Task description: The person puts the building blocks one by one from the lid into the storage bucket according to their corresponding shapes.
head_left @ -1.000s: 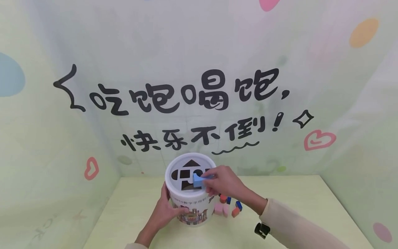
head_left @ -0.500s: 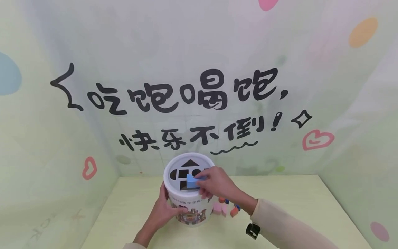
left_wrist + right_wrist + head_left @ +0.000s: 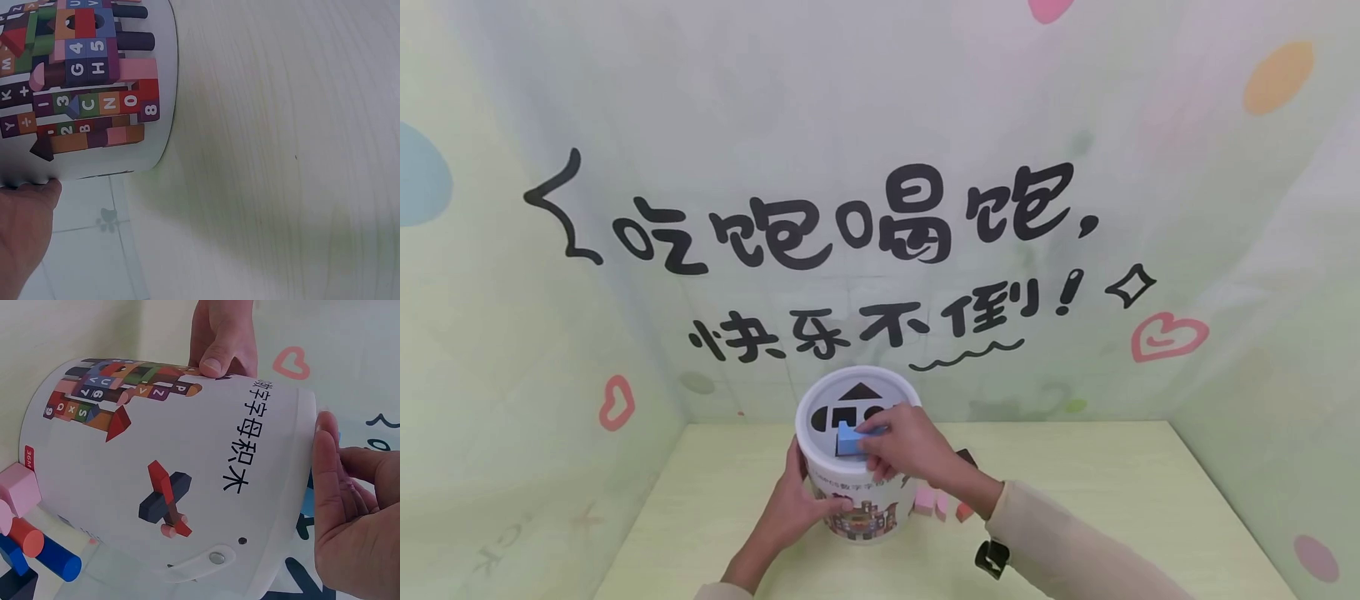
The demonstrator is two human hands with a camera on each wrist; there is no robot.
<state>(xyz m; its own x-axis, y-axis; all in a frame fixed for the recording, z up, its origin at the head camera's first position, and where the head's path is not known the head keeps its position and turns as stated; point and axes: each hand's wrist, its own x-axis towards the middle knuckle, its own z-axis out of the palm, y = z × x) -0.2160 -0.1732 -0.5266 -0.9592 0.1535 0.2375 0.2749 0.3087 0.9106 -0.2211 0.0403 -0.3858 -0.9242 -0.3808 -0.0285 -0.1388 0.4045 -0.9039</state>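
Note:
A white bucket printed with toy blocks stands upright on the table. Dark shaped slots, among them a triangle, a square and a circle, are cut in its lid. My left hand grips the bucket's left side, its thumb across the front in the head view and its fingers partly hidden behind. Between thumb and fingers my right hand pinches a light blue block with a dip in its top edge. That block overlaps the front slot of the lid; my fingers cover its right end.
Beside the bucket, on its right, lie loose blocks: pink blocks, an orange-red cylinder, a blue cylinder and a dark block. Pale printed cloth walls enclose the table at back and sides.
My right hand has moved left across the lid with the blue block, from near the round hole to over the front slot. The left hand keeps its grip on the bucket.

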